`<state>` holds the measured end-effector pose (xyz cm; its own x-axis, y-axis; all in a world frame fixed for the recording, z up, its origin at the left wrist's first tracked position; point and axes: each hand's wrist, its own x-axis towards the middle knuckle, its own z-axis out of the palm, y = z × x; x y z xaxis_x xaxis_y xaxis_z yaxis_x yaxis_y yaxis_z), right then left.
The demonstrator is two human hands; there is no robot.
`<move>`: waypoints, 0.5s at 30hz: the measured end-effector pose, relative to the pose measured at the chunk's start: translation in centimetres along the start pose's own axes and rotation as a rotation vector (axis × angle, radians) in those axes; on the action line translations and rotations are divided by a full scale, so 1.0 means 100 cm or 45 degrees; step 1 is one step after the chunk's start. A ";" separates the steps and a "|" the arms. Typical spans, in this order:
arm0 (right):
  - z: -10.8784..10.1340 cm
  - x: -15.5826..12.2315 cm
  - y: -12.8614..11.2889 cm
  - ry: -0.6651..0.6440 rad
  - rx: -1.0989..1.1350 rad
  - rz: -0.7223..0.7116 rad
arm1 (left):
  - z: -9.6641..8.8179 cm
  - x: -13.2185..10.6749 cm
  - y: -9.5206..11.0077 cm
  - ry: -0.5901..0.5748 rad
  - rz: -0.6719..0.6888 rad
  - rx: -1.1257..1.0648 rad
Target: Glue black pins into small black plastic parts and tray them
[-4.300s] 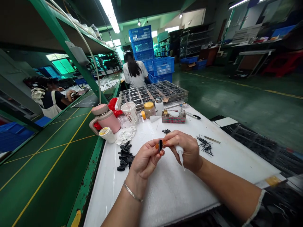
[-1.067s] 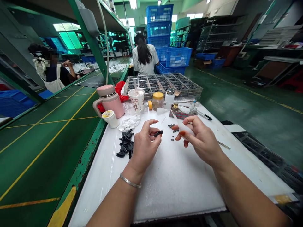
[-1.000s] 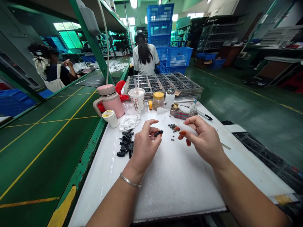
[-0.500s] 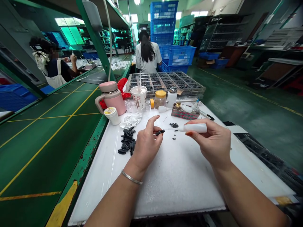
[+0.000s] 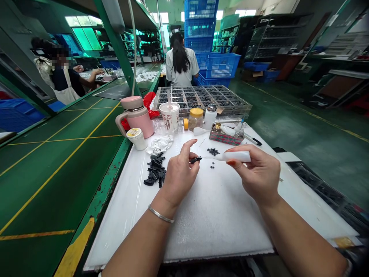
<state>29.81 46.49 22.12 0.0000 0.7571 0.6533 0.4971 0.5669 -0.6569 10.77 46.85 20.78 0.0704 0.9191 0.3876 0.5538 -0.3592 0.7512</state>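
White foam covered the work table, with a green belt running along its left side. The left hand pinched a small black part between thumb and finger, just above the middle of the table, with the first finger lifted up. The right hand was closed around a white squeeze bottle lying sideways. Its thin tip pointed left and came right up to the part, but it was too small to tell if they touched. A pile of black parts lay just left of the left hand. Some tiny black rings sat a bit farther off, between the hands. At the far edge stood a pink mug, a paper cup, a jar with a yellow lid and a clear tray with many boxes. Far behind, a person in a white shirt stood with their back turned
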 end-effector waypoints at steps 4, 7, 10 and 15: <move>0.000 0.000 0.001 0.001 0.008 -0.010 | 0.000 0.000 0.000 0.002 0.003 -0.009; 0.000 0.000 0.000 0.004 0.000 -0.026 | 0.000 0.000 0.000 0.004 0.001 -0.015; 0.000 0.001 -0.001 0.013 -0.013 -0.041 | 0.000 0.000 -0.001 0.004 0.004 -0.017; -0.001 0.000 0.000 0.037 0.027 -0.033 | 0.000 0.000 0.000 0.002 -0.001 -0.020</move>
<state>29.90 46.45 22.10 0.0124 0.7325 0.6807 0.4790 0.5932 -0.6471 10.76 46.87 20.79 0.0686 0.9193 0.3875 0.5410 -0.3607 0.7598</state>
